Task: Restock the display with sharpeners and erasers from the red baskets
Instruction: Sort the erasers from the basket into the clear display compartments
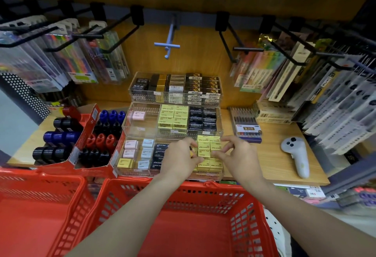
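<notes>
Two red baskets (61,206) sit below the shelf. Sharpeners (61,134) fill red cartons at left. In the clear display (130,126), the left hand (180,158) and right hand (237,155), fingers curled, pinch yellow erasers (209,147) in the front row's right compartment. A white controller (296,153) lies at right.

Clear stepped display (140,132) on the counter, three tiers, yellow erasers (209,145) packed in front right compartment, pink, blue, black ones at left, round sharpeners (101,141) in red cardboard trays beside, two red baskets (203,212) below
</notes>
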The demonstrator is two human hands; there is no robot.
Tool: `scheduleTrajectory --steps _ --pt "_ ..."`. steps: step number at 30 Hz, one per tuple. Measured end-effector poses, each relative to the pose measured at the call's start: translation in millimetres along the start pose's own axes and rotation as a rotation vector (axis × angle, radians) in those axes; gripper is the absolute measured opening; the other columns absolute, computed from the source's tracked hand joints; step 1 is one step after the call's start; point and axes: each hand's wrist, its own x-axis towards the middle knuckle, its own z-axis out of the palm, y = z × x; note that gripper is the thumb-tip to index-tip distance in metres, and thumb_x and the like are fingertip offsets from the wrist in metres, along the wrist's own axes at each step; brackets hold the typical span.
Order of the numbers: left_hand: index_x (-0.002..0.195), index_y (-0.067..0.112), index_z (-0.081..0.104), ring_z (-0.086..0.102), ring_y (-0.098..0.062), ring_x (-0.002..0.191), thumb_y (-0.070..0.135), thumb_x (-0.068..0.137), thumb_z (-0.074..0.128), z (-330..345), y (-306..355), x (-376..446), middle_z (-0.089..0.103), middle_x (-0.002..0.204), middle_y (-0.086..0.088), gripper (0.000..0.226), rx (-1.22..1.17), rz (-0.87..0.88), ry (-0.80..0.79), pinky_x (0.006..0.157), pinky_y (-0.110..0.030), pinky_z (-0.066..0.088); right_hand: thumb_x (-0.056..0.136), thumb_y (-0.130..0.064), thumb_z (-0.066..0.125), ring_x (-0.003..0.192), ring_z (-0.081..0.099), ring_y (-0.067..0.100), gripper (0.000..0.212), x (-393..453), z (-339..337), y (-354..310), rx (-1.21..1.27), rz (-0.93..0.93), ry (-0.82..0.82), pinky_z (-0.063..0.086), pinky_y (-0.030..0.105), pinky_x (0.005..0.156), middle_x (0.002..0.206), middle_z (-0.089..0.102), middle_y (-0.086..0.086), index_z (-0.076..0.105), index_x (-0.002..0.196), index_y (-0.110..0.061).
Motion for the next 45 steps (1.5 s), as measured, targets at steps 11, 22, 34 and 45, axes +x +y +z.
scheduleTrajectory --steps 11,22,34,45 --pt "0.121 0.025 0.067 0.058 -0.003 0.067 0.034 0.08 0.08 -2 0 1 0.062 0.079 0.013 0.043 -0.01 -0.058 -0.029 0.07 -0.023 0.048 0.096 -0.026 0.062 0.067 0.054 0.001 0.024 2 1 3 -0.057 0.121 -0.094 0.036 -0.001 0.052 0.086 0.071 -0.004 0.072 0.113 -0.013" --pt "0.094 0.031 0.071 0.06 -0.015 0.112 0.036 0.079 0.08 -80 22 -54 0.066 0.074 0.023 0.019 -0.428 -0.105 -0.132 0.099 -0.043 0.044 0.093 0.012 0.053 0.092 0.069 0.022 0.024 -13 -60 -39 0.786 0.51 -0.453 0.057 0.021 0.072 0.113 0.06 0.015 0.063 0.106 -0.005" --pt "0.1 0.015 0.075 0.048 -0.006 0.055 0.024 0.086 0.074 -88 39 -71 0.076 0.092 -0.004 0.016 -0.95 -0.316 -0.219 0.041 -0.017 0.031 0.082 -0.01 0.077 0.077 0.072 0.006 0.029 -42 -59 -83 0.519 0.025 -0.34 0.052 0.012 0.066 0.102 0.067 -0.008 0.069 0.104 -0.027" --pt "0.1 0.013 0.071 0.045 -0.009 0.053 0.01 0.084 0.076 -92 6 -49 0.06 0.072 -0.003 0.017 -0.957 -0.462 -0.142 0.039 -0.017 0.029 0.079 -0.02 0.081 0.081 0.061 -0.001 0.028 -29 -8 -88 0.177 -0.231 -0.169 0.055 0.016 0.073 0.095 0.059 -0.012 0.072 0.104 -0.028"
